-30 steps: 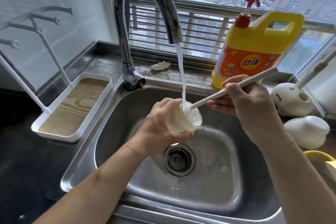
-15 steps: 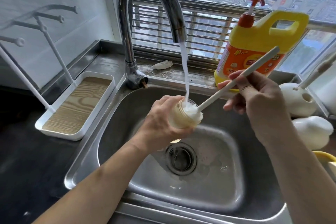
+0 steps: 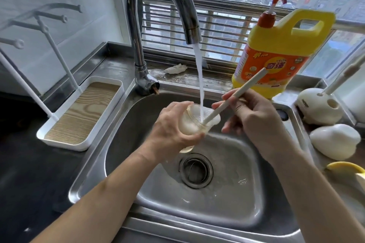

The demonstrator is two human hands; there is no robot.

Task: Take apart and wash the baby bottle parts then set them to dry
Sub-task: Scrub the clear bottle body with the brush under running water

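- Left hand wraps the bottle under the faucet, above the sink drain.
- Right hand pinches brush handle, head inside bottle.
- Best: twist brush, keep mouth under stream.

Below the faucet spout, I could see only the rim and part of the wall of the bottle. My left hand covered the rest, and the visible wall was motion-blurred. The head of the brush was hidden inside the bottle behind water and foam. Left of the faucet, the drying rack was cut off by the frame edge. Far right of the faucet, a yellow object was cropped and I could not identify it. Right of the faucet, the small print on the detergent jug was illegible.
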